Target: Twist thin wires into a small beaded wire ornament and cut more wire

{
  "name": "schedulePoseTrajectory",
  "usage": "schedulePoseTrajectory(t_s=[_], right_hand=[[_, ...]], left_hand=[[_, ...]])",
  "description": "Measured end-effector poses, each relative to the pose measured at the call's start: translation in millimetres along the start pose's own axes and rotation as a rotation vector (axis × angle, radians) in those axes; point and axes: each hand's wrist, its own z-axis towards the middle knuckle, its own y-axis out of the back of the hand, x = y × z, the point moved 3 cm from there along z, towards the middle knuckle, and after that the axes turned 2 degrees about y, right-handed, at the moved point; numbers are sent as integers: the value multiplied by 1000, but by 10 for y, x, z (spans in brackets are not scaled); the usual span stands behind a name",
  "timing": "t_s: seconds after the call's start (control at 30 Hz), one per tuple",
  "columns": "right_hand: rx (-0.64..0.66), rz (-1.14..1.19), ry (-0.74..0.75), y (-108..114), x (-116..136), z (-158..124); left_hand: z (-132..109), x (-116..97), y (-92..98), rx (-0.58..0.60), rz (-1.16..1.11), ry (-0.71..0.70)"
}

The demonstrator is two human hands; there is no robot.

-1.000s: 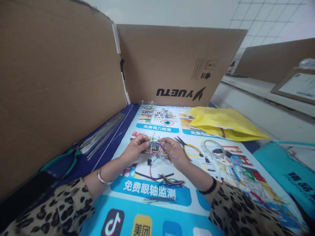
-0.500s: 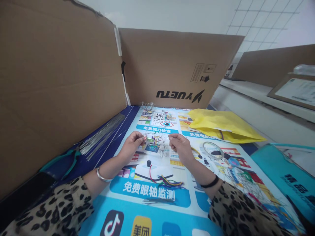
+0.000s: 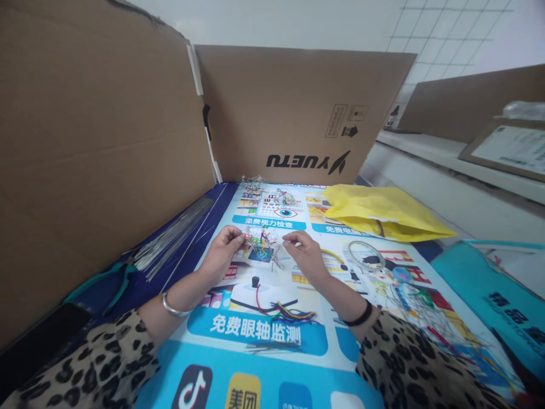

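My left hand [image 3: 222, 254] and my right hand [image 3: 303, 255] hover over a printed poster mat [image 3: 272, 346], fingers pinched. Between them I hold a small tangle of thin wire with coloured strands [image 3: 263, 241], each hand gripping one side of it. A silver bangle sits on my left wrist, a black band on my right. Below the hands a bunch of coloured wires [image 3: 286, 311] lies on the mat, red, yellow, green and blue.
Tall cardboard walls [image 3: 106, 142] close off the left and back. A bundle of thin metal rods [image 3: 176, 233] and teal pliers [image 3: 113, 278] lie at left. A yellow bag [image 3: 383, 213], a clear tape roll [image 3: 361, 254], loose wires [image 3: 419, 312] and a teal bag [image 3: 502, 307] lie at right.
Both hands moved farther from me and spread apart, drawing the wire tangle out between them. The yellow-handled pliers by my right hand are now mostly hidden.
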Motion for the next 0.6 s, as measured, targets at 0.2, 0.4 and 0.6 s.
schedulePoseTrajectory(t_s=[0.2, 0.4, 0.6], right_hand=[[175, 123, -100, -36, 107, -38], [483, 216, -146, -130, 138, -89], [424, 222, -218, -236, 155, -148]], left_hand=[[-6, 5, -1, -37, 54, -6], [-56, -19, -56, -38, 126, -43], [-107, -58, -143, -13, 206, -63]])
